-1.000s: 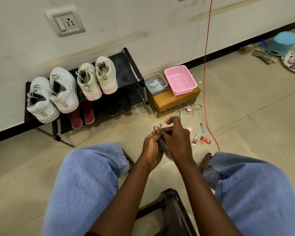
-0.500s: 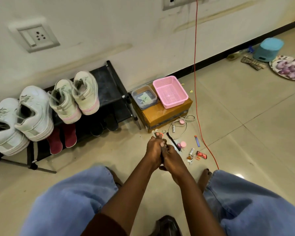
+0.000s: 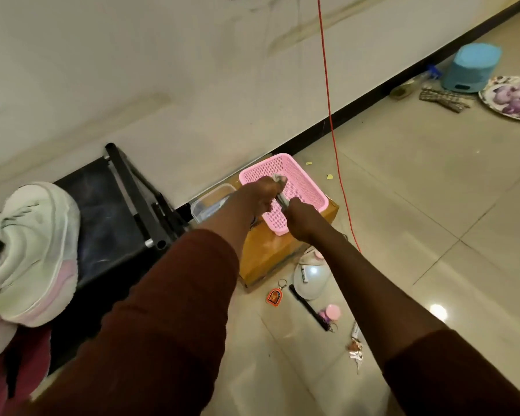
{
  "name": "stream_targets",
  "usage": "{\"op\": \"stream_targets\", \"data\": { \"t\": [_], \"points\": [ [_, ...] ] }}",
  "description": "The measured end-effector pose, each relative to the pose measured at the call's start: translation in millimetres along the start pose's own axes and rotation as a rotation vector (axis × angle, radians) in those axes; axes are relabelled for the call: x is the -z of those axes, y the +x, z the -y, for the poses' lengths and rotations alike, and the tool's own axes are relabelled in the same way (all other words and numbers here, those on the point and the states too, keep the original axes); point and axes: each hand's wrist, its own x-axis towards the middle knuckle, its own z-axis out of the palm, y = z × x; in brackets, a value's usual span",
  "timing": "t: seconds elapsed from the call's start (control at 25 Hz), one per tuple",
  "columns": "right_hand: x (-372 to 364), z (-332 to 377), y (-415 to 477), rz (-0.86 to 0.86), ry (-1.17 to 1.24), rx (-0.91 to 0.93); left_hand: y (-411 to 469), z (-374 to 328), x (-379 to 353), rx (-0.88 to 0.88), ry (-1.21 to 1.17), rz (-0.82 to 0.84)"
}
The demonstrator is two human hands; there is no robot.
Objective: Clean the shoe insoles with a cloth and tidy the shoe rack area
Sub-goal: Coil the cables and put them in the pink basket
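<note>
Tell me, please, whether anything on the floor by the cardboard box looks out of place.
Yes: clutter lies scattered on the tiles beside the cardboard box: an orange key tag, a black stick, a pink-capped bottle and scraps.

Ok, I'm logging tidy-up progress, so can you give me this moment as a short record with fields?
left hand: grips far end of slim grey item
right hand: grips its near end
item position: above pink plastic mesh basket, not released
basket support: brown cardboard box by the wall
on floor: orange key tag, black stick, small pink jar
rack: white sneaker on black shoe rack
</note>
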Motion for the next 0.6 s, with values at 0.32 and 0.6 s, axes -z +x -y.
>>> {"op": "stream_targets", "data": {
  "t": [0.32,0.6],
  "points": [
    [-43,-23,103,0.161,-0.258,0.013,102,8,22,-0.144,0.862,-0.206],
    [-44,-37,121,0.284,-0.131,-0.078,113,25,9,-0.303,1.258,-0.277]
  ]
}}
